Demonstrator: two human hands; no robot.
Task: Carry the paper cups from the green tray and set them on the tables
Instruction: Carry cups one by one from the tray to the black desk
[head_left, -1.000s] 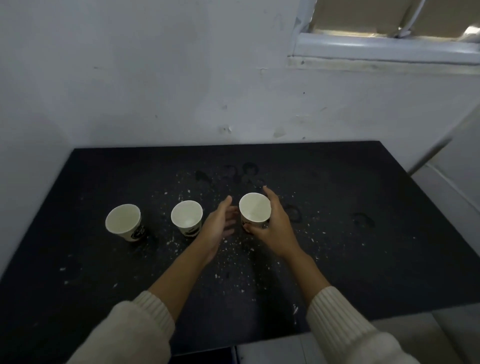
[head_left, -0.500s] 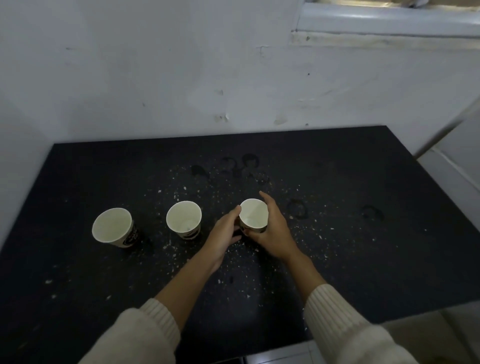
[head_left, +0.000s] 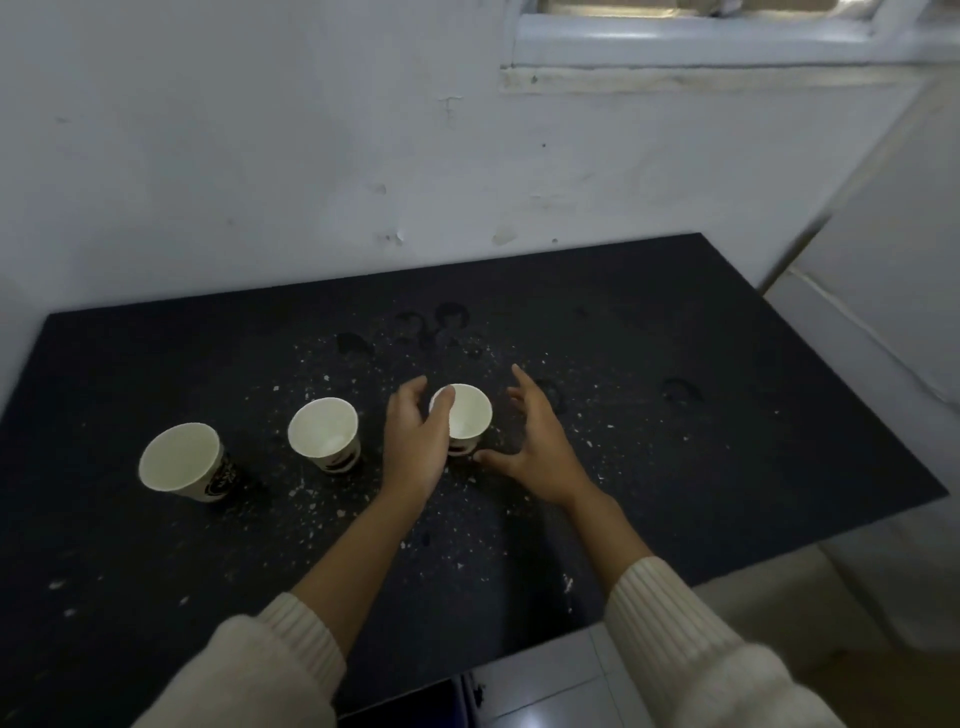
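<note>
Left grip (head_left: 415, 447) curls round the rightmost paper cup (head_left: 467, 418), thumb at its rim. Right grip (head_left: 537, 449) hangs released, fingers spread, just beside it. Middle cup (head_left: 324, 431) and left cup (head_left: 182, 460) share the speckled black surface (head_left: 701, 467); white wall (head_left: 260, 156) beyond.

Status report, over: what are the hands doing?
Left hand against rightmost paper cup, grip unclear. Right hand open, beside it. Middle cup, left cup on black table. Nothing blocking.

Matt white paper cups (head_left: 323, 431) sit on a matt black, speckled table (head_left: 675, 467); sleeves (head_left: 670, 618) are ribbed knit.
</note>
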